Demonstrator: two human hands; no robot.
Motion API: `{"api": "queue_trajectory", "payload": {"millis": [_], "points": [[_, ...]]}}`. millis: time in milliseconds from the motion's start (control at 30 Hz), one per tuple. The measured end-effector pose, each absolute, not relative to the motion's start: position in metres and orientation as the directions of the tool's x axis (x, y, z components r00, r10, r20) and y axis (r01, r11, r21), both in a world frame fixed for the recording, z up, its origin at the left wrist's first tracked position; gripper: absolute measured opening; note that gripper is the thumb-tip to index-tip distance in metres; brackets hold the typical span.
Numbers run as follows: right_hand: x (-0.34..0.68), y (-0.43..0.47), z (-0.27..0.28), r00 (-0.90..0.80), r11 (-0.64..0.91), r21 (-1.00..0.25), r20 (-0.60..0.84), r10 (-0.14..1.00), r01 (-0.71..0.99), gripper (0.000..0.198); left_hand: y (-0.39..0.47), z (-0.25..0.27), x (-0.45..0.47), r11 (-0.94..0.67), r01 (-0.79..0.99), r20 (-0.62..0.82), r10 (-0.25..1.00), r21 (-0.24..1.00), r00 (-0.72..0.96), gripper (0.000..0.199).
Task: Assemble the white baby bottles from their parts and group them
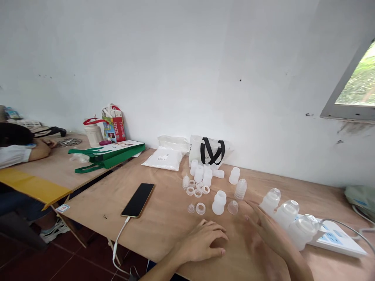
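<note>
My left hand [205, 240] lies on the wooden table, its fingers apart and nothing in them. To its right, my right hand [262, 220] rests with stretched fingers, also holding nothing. Just beyond them are a translucent bottle body [219, 203], a clear dome cap [233, 207], a ring [200, 208] and a nipple [191, 208]. Behind these lie several more rings [198, 192], a stack of nipples [185, 182], several bottle bodies [207, 176] and a stack of clear caps [240, 189]. Three capped bottles [287, 214] stand in a row beside my right hand.
A phone [138, 200] on a charging cable lies at left. White plastic packages [164, 158] and a white bag with black straps [196, 150] are against the wall. A white device [340, 238] sits at right. At the neighbouring table, a person [17, 150] leans beside a green bag [117, 156].
</note>
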State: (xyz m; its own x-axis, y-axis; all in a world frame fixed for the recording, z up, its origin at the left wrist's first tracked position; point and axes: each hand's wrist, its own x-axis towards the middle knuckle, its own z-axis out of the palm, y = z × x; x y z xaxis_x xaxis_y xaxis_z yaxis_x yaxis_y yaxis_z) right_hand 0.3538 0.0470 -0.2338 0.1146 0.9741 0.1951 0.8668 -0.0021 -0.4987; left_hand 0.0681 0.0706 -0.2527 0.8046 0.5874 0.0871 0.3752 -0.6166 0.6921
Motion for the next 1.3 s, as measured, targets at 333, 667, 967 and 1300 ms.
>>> {"api": "queue_trajectory", "payload": {"millis": [333, 667, 967, 1300], "points": [[0.313, 0.045, -0.219, 0.040, 0.058, -0.576, 0.156, 0.987, 0.816, 0.057, 0.093, -0.219, 0.026, -0.304, 0.645, 0.182, 0.951, 0.701, 0.251, 0.039], [0.299, 0.049, -0.224, -0.098, 0.221, -0.610, 0.229, 0.968, 0.761, 0.049, 0.112, -0.238, 0.016, -0.333, 0.708, 0.016, 0.910, 0.623, 0.414, 0.035], [0.292, 0.051, -0.235, -0.187, 0.261, -0.626, 0.182, 0.965, 0.735, 0.041, 0.111, -0.216, 0.014, -0.302, 0.502, 0.094, 0.913, 0.811, 0.397, 0.027], [0.258, 0.045, -0.236, -0.290, 0.394, -0.632, 0.267, 0.919, 0.667, 0.027, 0.098, -0.233, 0.055, -0.053, -0.097, 0.092, 0.881, 0.994, 0.465, 0.048]]}}
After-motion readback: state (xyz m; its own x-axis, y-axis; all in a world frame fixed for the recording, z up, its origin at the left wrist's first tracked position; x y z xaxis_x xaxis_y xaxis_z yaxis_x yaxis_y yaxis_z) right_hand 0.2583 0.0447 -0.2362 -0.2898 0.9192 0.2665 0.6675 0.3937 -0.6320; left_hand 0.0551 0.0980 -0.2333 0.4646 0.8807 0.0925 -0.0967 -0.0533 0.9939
